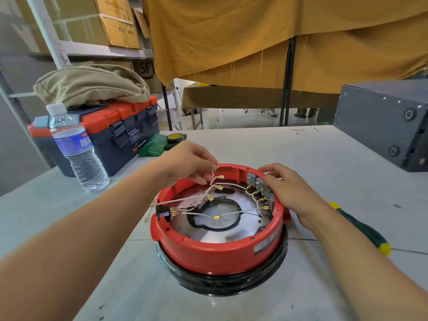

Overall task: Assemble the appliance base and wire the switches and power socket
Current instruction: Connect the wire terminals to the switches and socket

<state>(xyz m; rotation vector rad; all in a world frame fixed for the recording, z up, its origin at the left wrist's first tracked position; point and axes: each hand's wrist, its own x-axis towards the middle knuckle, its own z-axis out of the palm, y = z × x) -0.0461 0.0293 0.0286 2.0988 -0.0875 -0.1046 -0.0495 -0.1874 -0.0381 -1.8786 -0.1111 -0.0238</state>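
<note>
Upturned red base (217,253), wires (196,201) loose

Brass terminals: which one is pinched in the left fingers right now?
The topmost brass terminal, at the red base's far rim, pinched by the left hand. The other loose terminals hang lower over the metal plate, untouched.

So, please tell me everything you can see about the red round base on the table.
The red base is a round, glossy ring that looks like plastic, open upward, sitting on a black rim. Inside lie a shiny metal plate, white wires with brass terminals, and grey switches along its far right wall. A black socket sits in its left wall. The left hand pinches a wire; the right hand rests on the switches.
</note>
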